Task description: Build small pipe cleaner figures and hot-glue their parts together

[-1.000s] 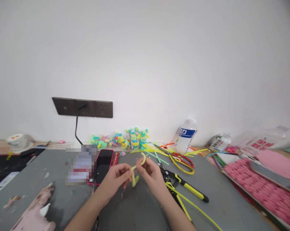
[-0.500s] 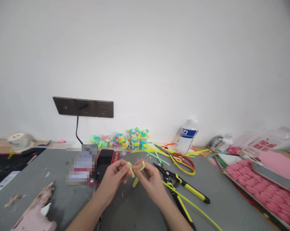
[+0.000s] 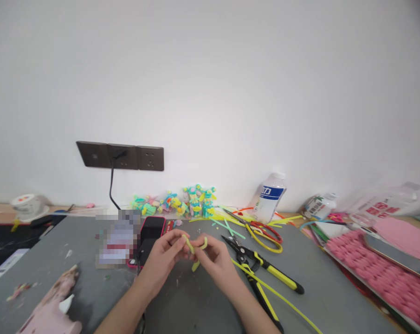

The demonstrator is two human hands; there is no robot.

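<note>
A pale yellow bent strip [image 3: 188, 243] is pinched by my left hand [image 3: 167, 256], its fingers closed. Close beside it, my right hand [image 3: 215, 260] pinches the same strip or one touching it, with a curled end standing up between thumb and fingers. Both hands nearly meet above the grey mat [image 3: 196, 306]. A yellow piece shows just below the fingertips. Right of my right hand lie black-and-yellow pliers [image 3: 279, 273] and a long yellow strip [image 3: 286, 300] that runs toward the front edge.
Behind the hands are small colourful figures [image 3: 196, 202], scissors [image 3: 265, 236] and a bottle [image 3: 269, 199]. Left stands a pink-edged phone [image 3: 152, 232] beside a blurred screen. A pink object [image 3: 51, 311] lies front left, a pink woven mat [image 3: 377, 273] at right.
The pale strip between my fingertips has tilted and its two visible parts now sit closer together. The piece below the fingertips shows less. Both hands stay in nearly the same place.
</note>
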